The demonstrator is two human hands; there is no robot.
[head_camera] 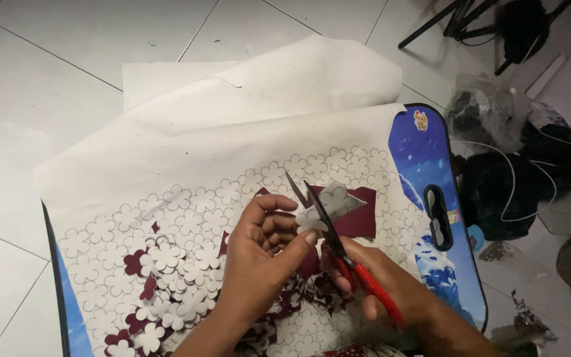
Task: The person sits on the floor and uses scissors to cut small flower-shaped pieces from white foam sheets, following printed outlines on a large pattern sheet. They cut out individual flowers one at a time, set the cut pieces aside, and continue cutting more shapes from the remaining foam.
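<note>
Both hands work low over a blue board (431, 152) draped with a white sheet (232, 152) printed with flowers. Left hand (259, 258) pinches a flower cutout (328, 205) at its one o'clock. Right hand (391, 291) grips red scissors (338, 248), blades parted around that cutout, at eleven o'clock.

Dim, cool indoor light falls evenly from above; soft shadows gather beneath the white sheet (232, 125); faint sheen on the floor tiles (54, 39); the picture is slightly grainy, dark clutter (517, 178) murky at right.
</note>
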